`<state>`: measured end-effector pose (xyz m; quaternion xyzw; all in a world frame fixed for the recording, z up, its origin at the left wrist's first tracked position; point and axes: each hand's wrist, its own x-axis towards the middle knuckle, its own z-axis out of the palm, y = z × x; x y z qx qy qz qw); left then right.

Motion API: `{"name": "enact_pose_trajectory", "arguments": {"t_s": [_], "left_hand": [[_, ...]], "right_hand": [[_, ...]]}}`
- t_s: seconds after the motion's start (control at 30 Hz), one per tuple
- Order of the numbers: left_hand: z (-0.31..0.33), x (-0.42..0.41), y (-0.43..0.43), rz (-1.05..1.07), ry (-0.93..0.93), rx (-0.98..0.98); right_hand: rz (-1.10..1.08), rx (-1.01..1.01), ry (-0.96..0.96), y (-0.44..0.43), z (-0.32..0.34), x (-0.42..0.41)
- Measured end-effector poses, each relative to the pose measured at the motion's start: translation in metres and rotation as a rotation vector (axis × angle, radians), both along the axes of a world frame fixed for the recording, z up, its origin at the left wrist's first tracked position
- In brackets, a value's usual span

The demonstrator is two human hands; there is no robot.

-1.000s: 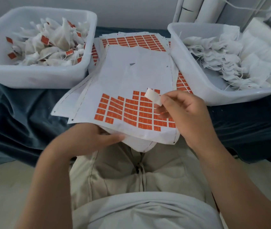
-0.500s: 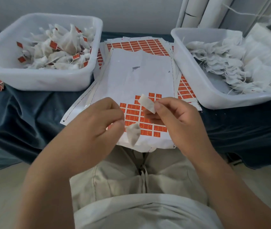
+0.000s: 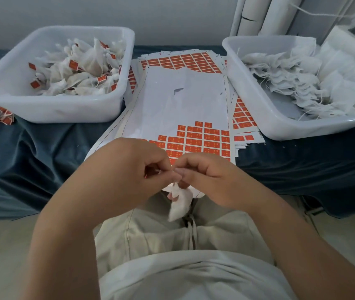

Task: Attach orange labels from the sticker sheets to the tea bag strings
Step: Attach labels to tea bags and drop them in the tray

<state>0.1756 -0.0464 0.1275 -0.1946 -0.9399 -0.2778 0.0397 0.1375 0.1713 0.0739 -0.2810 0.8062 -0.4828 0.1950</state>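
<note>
Here, the left hand and right hand meet fingertip to fingertip at the near centre. Each grip is narrow, pinching the top of a small white fabric tea bag that dangles just below. What lies between the fingertips is hidden. Just beyond, a white sticker sheet with orange rectangular labels lies on the blue-draped table, between the left white plastic bin of labelled bags and the right white plastic bin of plain ones.

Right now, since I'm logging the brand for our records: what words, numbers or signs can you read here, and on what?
No text here can be read.
Orange labels on the top sheet: pale marks, too small and blurred.
Labels on tea bags in the left tub: too small.
</note>
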Motion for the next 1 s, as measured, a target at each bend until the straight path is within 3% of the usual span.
{"name": "enact_pose_trajectory", "arguments": {"t_s": [0.1,0.23,0.53,0.7,1.0], "left_hand": [[-0.001,-0.001,0.000,-0.009,0.061,0.023],[-0.005,-0.005,-0.003,-0.005,-0.033,0.049],[-0.014,-0.007,-0.002,-0.036,-0.184,0.152],[-0.016,-0.008,-0.006,-0.007,-0.273,0.311],[-0.019,-0.011,-0.001,0.110,-0.336,0.454]], "right_hand": [[0.046,-0.027,-0.081,0.001,0.000,0.002],[0.021,-0.054,-0.146,0.002,0.000,0.006],[-0.028,0.023,-0.058,-0.002,0.008,0.009],[-0.109,-0.143,-0.229,-0.006,0.006,0.009],[-0.183,-0.227,-0.181,-0.005,0.004,0.006]]}}
